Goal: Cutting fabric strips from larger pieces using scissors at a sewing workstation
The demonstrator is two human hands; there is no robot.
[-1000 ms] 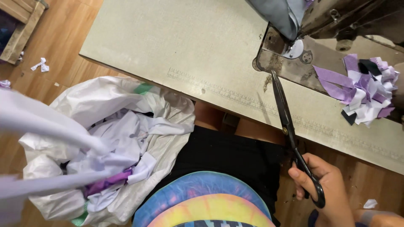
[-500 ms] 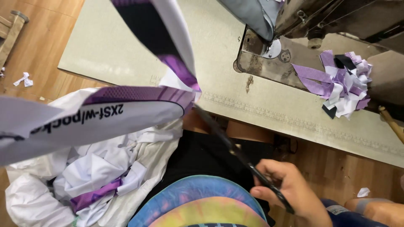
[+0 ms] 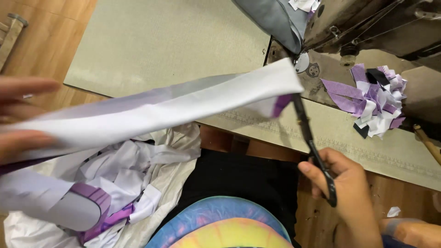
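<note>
My left hand (image 3: 20, 117) at the left edge pinches one end of a long white fabric strip (image 3: 156, 110) with purple trim, stretched out level across the view. My right hand (image 3: 344, 183) grips black scissors (image 3: 312, 147) by the handles. Their blades reach up to the strip's far end, near its purple corner (image 3: 280, 104). Whether the blades are around the cloth is hidden by the strip.
A white sack (image 3: 115, 183) of white and purple fabric pieces sits below the strip beside my lap. A sewing machine (image 3: 367, 23) stands at the top right on the beige table (image 3: 161, 41). A heap of purple, white and black scraps (image 3: 372, 101) lies beside it.
The strip has been pulled out straight and level between my hands. My right hand has swung the scissors upright, so the blades now meet the strip's far end.
</note>
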